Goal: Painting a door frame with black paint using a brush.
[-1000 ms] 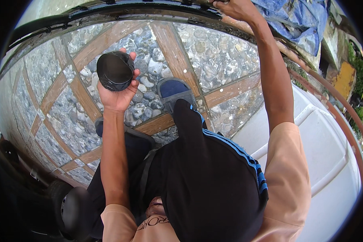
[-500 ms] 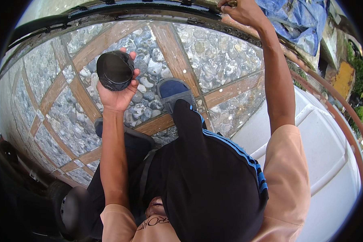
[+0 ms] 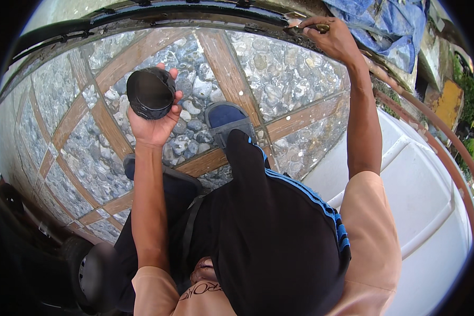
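Note:
My left hand (image 3: 158,121) is closed round a black cup (image 3: 148,94) with dark stuff inside, held out over the floor. At the upper right, my right hand (image 3: 329,39) grips a paintbrush (image 3: 321,28). Its dark tip touches or nearly touches the rail (image 3: 237,17) at the far edge. Left of the brush this rail is glossy black; to the right the stretch is brownish and rusty.
Pebbled floor with wood-look bands (image 3: 221,58) spreads below my hands. My slippered foot (image 3: 226,118) stands in the middle. A crumpled blue tarp (image 3: 389,26) lies beyond the rail. A white ridged panel (image 3: 421,195) and a rusty curved rail (image 3: 432,129) are at the right.
My right hand has moved to the right along the rail with the paintbrush, and more of the brush now shows. My left hand and the cup have stayed in place.

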`<move>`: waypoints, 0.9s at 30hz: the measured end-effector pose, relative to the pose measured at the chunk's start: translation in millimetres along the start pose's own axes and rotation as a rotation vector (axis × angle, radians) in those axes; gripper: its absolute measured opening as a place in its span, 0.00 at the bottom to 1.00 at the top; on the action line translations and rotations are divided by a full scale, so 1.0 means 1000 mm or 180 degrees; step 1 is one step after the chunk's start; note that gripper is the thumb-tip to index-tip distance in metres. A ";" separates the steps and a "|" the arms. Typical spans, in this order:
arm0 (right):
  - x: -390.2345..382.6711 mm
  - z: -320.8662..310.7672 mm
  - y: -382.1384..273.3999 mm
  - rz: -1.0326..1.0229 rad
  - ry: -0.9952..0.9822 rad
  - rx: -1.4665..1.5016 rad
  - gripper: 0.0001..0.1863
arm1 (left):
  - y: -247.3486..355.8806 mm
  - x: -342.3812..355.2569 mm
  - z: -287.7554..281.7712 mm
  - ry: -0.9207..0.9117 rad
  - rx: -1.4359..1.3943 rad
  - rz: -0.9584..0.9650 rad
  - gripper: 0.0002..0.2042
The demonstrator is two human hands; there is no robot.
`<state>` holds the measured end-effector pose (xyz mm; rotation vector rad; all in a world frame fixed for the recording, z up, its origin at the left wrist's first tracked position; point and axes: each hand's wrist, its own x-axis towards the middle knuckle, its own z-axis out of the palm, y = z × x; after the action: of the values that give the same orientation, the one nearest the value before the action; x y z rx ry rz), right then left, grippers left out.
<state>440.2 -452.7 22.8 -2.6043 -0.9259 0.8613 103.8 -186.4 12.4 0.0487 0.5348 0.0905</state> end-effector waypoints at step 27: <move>-0.024 0.069 0.012 0.0362 0.1517 0.2024 0.10 | -0.011 0.008 0.007 0.0127 0.0132 -0.0070 0.27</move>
<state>389.5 -474.5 -26.1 -2.1538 -0.3044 0.4202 115.2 -196.8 13.5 0.0815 0.5771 0.0591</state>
